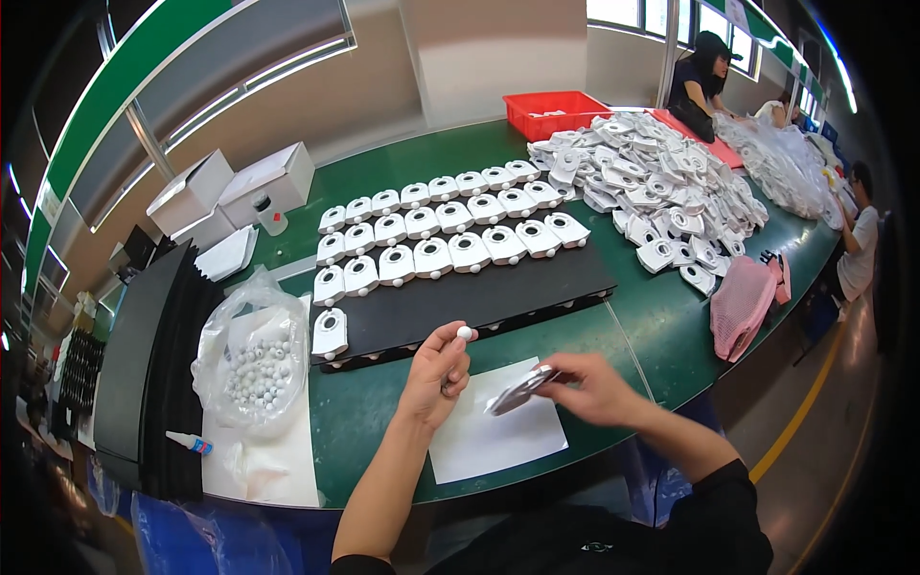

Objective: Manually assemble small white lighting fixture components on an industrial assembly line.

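My left hand [434,381] pinches a small white ball [465,333] at its fingertips, in front of the black tray's near edge. In my right hand [599,391] is a flat housing part [520,391], tilted, with a dark, shiny side showing. It is held above a white sheet of paper [489,450]. On the black tray [479,299] stand rows of white housing parts [429,255] with round dark-ringed holes, many with a small ball at the near end. One more part [330,331] sits alone at the tray's near left corner.
At left, a clear plastic bag [251,331] holds many white balls, near a small glue bottle [189,442] and stacked black trays [158,383]. A heap of white parts [661,182], a red bin [556,115] and a pink mesh bag [743,305] lie right. Co-workers [704,81] sit beyond.
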Available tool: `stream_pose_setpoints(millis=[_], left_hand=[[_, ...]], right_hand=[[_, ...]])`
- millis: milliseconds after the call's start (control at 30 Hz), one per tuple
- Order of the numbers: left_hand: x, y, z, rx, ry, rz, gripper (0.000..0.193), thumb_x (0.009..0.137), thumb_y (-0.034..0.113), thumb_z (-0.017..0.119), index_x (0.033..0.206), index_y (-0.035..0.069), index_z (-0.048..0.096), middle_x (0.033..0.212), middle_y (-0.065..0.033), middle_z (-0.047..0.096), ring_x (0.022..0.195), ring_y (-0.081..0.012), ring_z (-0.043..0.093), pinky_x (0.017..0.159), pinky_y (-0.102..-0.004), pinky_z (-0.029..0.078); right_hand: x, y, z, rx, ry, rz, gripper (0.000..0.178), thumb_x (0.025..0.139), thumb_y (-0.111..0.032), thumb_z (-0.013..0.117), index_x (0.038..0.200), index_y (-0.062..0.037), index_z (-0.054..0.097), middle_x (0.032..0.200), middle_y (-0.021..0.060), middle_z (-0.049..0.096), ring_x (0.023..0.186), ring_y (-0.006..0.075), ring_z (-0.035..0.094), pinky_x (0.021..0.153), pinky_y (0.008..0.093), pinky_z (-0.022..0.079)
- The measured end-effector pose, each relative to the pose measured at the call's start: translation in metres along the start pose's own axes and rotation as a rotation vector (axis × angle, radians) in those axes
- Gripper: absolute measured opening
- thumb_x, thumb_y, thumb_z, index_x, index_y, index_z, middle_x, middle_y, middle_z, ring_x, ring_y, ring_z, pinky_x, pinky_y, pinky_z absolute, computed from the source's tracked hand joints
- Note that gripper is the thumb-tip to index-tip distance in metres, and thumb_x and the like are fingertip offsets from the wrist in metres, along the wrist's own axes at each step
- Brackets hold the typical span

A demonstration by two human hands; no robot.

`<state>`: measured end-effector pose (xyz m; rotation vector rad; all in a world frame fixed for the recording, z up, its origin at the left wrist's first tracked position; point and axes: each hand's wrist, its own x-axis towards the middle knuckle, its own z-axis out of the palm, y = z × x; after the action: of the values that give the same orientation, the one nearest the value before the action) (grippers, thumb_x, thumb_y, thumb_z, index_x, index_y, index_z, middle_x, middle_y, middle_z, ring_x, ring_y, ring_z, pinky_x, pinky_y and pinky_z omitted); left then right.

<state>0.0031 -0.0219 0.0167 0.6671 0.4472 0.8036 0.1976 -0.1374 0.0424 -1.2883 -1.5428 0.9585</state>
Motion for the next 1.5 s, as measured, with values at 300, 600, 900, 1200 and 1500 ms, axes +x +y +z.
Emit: stream_pose_setpoints(millis=[300,600,900,1200,1500], left_hand=[[0.001,0.001,0.0,-0.027,0.02,-0.025,0.022,0.088,0.018,0.053,0.106,0.005,0.055,0.096,-0.0042,0.057,0.053,-0.0043,0.035,0.038,-0.0145,0.025],[0.001,0.0,0.001,0.0,0.033,-0.035,0.022,0.087,0.015,0.056,0.106,0.005,0.056,0.096,-0.0037,0.057,0.053,-0.004,0.035,0.038,-0.0144,0.025],[0.002,0.0,0.004,0.001,0.016,-0.019,0.024,0.086,0.009,0.054,0.11,0.005,0.054,0.098,-0.0046,0.057,0.052,-0.0034,0.034,0.038,-0.0147,0.026],[-0.002,-0.001,0.014,0.106,0.027,-0.048,0.021,0.087,0.013,0.054,0.105,0.003,0.055,0.093,-0.0044,0.058,0.052,-0.0036,0.036,0.038,-0.0151,0.025],[-0.007,-0.007,0.021,0.504,-0.008,-0.063,0.025,0.078,0.009,0.065,0.103,0.007,0.063,0.059,0.0075,0.041,0.049,-0.002,0.033,0.042,-0.0169,0.023]], right_hand=[[0.004,0.029,0.041,-0.093,0.077,-0.018,0.013,0.08,-0.009,0.058,0.088,0.0002,0.055,0.074,0.0093,0.056,0.06,0.0157,0.053,0.057,0.027,0.043],[0.004,0.025,0.04,-0.146,0.066,-0.025,0.01,0.079,-0.005,0.056,0.087,-0.0003,0.053,0.079,0.0111,0.053,0.072,0.0248,0.05,0.063,0.0325,0.04],[0.003,0.027,0.048,-0.332,0.081,-0.299,0.02,0.071,0.002,0.06,0.09,-0.0051,0.054,0.08,0.0105,0.053,0.074,0.0273,0.052,0.064,0.0323,0.043],[0.008,0.035,0.032,0.614,0.15,0.099,0.019,0.09,-0.006,0.046,0.108,-0.0054,0.048,0.1,0.0065,0.056,0.086,0.0139,0.055,0.071,0.028,0.048],[0.01,0.04,0.024,1.005,0.179,0.172,0.022,0.091,-0.012,0.046,0.113,-0.0102,0.046,0.113,0.0045,0.052,0.104,0.0152,0.051,0.083,0.0322,0.046]])
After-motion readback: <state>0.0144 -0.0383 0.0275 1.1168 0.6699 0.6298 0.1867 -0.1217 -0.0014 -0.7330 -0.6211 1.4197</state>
